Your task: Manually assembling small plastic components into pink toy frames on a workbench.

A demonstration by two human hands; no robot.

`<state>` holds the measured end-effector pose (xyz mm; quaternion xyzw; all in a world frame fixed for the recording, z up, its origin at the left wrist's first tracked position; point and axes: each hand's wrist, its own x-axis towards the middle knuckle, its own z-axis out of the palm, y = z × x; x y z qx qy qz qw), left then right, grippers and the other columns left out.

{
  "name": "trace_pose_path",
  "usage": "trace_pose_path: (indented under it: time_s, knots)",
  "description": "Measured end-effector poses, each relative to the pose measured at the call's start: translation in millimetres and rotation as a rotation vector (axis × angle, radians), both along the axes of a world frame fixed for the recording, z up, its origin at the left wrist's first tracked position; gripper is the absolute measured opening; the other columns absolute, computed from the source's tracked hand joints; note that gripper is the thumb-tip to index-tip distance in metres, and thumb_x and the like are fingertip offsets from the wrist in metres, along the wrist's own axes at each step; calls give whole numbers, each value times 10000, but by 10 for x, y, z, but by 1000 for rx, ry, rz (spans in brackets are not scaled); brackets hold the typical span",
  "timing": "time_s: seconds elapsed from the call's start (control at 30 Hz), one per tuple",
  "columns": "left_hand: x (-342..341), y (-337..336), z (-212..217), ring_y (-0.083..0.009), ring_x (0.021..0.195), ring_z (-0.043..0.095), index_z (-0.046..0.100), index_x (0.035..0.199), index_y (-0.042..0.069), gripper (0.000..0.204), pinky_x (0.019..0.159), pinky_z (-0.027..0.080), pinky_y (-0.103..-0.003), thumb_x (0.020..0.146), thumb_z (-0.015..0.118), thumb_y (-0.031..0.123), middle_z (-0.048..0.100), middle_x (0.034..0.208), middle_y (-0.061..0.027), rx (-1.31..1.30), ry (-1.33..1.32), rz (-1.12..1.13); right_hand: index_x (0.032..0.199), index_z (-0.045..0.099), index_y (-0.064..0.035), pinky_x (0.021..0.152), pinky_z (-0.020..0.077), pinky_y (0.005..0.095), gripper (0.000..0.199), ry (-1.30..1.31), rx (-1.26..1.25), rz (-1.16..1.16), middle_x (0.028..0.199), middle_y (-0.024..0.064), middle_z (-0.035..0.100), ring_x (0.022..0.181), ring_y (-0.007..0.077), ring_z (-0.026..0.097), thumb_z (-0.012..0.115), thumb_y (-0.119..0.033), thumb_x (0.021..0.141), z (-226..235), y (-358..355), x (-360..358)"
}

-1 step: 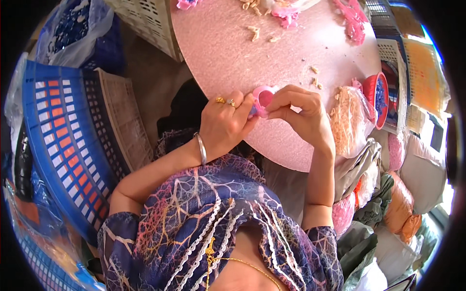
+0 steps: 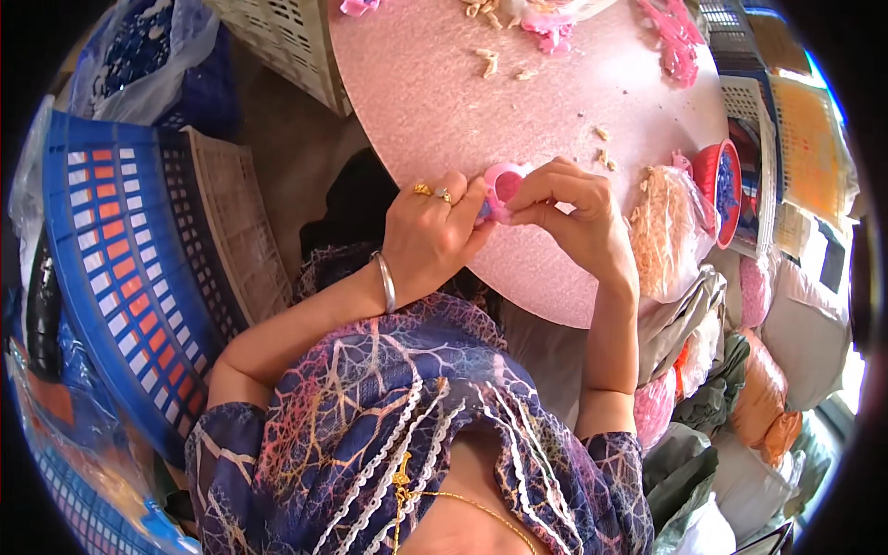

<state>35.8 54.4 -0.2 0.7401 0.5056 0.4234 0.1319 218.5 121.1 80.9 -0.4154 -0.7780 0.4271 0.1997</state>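
Your round pink counter (image 2: 462, 102) fills the upper middle of the view, and a large blue basket (image 2: 97, 236) stands to your left, beside your left forearm. At the counter's right edge sits a clear bag (image 2: 661, 231) of beige pieces, with a red tub (image 2: 738, 199) of blue bits just beyond it.

Your hands meet over the counter's near edge. Your left hand (image 2: 430, 222) pinches the left side of a pink ring (image 2: 500, 171) between thumb and forefinger; your right hand (image 2: 578, 208) has its fingertips drawn together at the ring's right side. Whether they also grip something small, you cannot tell from here.

Farther up the counter lie a pink bundle (image 2: 680, 46) and a smaller pink clump (image 2: 552, 35). The ring's round opening faces up, and a bluish patch shows by your left fingertips. The work on it looks under way rather than finished, since both hands hold it. A few beige bits (image 2: 606, 160) lie loose beyond your right hand, apart from the ring.
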Motion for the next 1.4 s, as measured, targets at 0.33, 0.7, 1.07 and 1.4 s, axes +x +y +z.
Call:
trace_pose_path:
  time_s: [0.33, 0.7, 1.07, 1.4]
  knots:
    - [2, -66, -36, -232, 698, 602, 667, 1103, -5, 454, 641, 495, -359, 695, 799, 143, 524, 772, -66, -10, -12, -22, 888, 749, -41, 682, 509, 332, 120, -177, -33, 22, 762, 89, 680, 724, 201, 641, 761, -70, 772, -141, 79, -38]
    - [-12, -36, -63, -231, 715, 600, 656, 1104, -35, 477, 648, 491, -352, 705, 800, 183, 541, 790, -70, 52, 4, -29, 825, 733, -82, 704, 480, 319, 107, -293, -79, 144, 744, 54, 681, 688, 164, 613, 788, -120, 741, 35, 327, -191]
    - [-22, -52, -73, -205, 675, 567, 665, 1094, -36, 473, 616, 468, -334, 705, 798, 197, 519, 768, -58, 65, 30, -33, 805, 730, -144, 849, 411, 340, 99, -441, 70, 356, 704, -1, 647, 755, 186, 587, 793, -161, 731, 118, 489, -246]
    - [-30, -17, -91, -194, 684, 567, 670, 1052, -36, 445, 625, 467, -335, 695, 802, 194, 513, 776, -58, 79, 53, -62, 762, 720, -95, 859, 436, 340, 126, -535, -77, 297, 661, 51, 666, 706, 221, 631, 779, -202, 732, 167, 471, -383]
